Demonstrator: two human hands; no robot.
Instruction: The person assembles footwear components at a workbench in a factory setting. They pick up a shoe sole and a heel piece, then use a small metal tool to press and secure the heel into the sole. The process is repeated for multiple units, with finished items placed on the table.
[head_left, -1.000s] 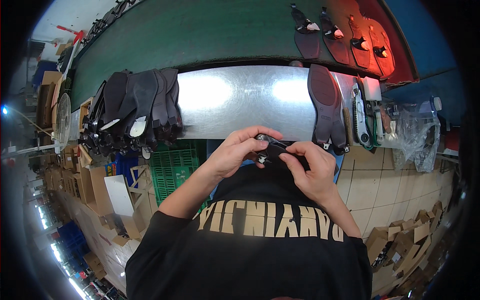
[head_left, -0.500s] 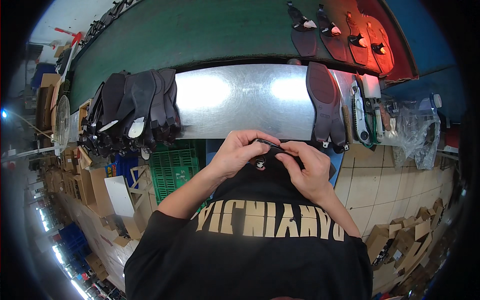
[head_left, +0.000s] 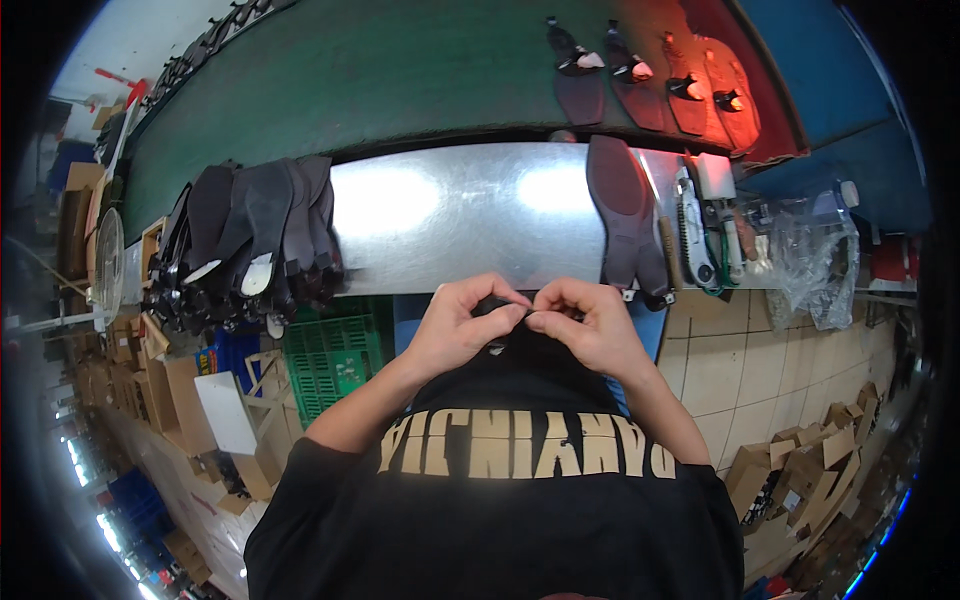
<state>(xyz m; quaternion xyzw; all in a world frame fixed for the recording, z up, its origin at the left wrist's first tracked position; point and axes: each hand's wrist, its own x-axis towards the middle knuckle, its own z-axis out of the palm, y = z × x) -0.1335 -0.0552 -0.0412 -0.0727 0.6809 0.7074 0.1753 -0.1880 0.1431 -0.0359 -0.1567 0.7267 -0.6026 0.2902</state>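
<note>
My left hand [head_left: 462, 328] and my right hand [head_left: 588, 325] are close together, just past the near edge of the metal work surface [head_left: 470, 215]. Both are closed, thumbs pinched against fingers, on a black sandal [head_left: 492, 306]. Most of the sandal is covered by the fingers or blends into the black shirt. A small pale spot shows below my left fingers. Dark soles [head_left: 617, 190] lie at the surface's right side, beyond my right hand. A heap of dark sandals [head_left: 268, 205] lies on the left, some with pale patches.
Across the far side runs a green belt [head_left: 380, 75], with several sandals [head_left: 630, 85] at its right under red light. A utility knife [head_left: 692, 225] and other tools lie right of the soles, beside a clear plastic bag [head_left: 815, 255]. Below left stands a green crate [head_left: 335, 365].
My hands have drawn closer together, the fingertips now meeting. The sandal's pale ornament, plain before, is mostly hidden. The whole view has shifted slightly.
</note>
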